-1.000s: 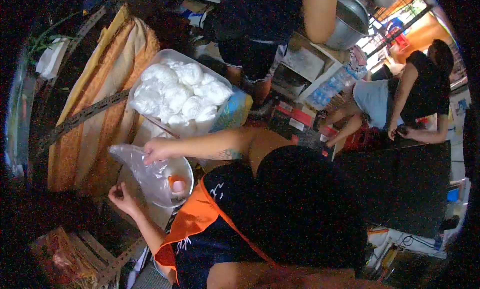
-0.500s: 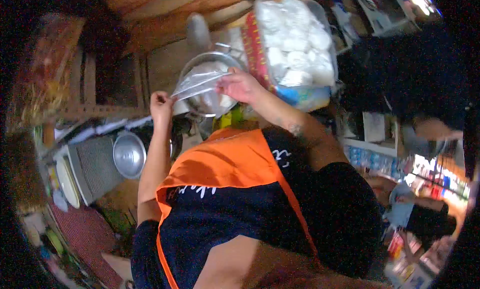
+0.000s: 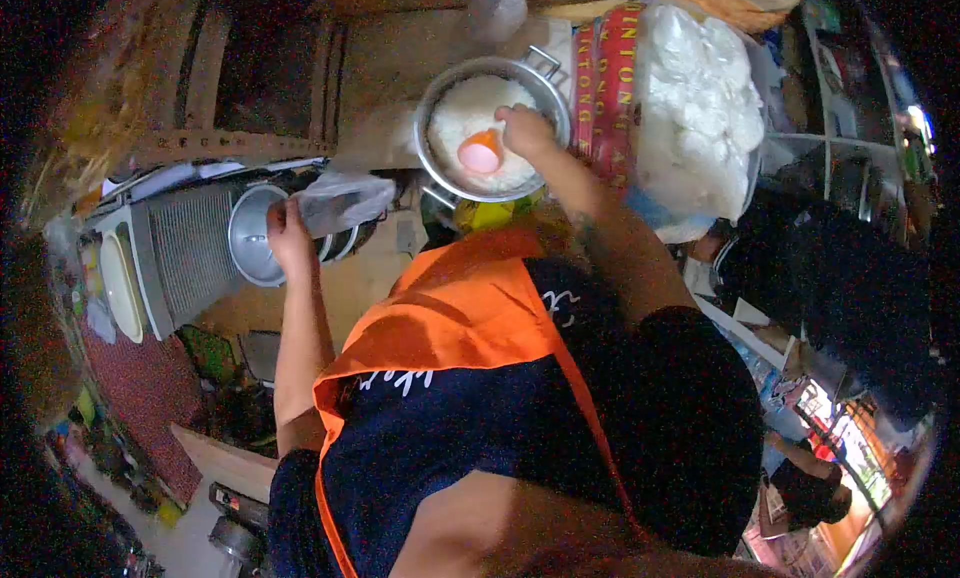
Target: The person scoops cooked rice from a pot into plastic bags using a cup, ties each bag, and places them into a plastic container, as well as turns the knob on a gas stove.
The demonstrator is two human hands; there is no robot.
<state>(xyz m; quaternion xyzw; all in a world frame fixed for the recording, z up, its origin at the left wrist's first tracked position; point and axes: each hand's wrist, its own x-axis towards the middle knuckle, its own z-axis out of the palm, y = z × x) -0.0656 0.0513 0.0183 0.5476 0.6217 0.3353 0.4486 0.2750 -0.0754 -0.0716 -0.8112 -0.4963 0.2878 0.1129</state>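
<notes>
My right hand [image 3: 525, 133] is closed on an orange cup [image 3: 482, 150] with a pale inside, tilted over the white rice [image 3: 480, 103] in a metal pot [image 3: 428, 148]. Whether the cup touches the rice is hard to tell. Off to the left, my left hand [image 3: 290, 240] pinches a clear plastic bag [image 3: 345, 203], which hangs out to the right of the fingers. A silver metal bowl [image 3: 255, 240] lies just behind that hand.
Right of the pot stands a container of white plastic-wrapped bundles [image 3: 700, 98], beside a red-banded sack [image 3: 615, 88] with yellow lettering. A ridged grey panel [image 3: 190, 248] is at the left. Another person in dark clothing [image 3: 840, 288] is at the right.
My left hand has carried the bag left and down, away from the pot. My right hand has let go of the bag and now holds the orange cup inside the pot.
</notes>
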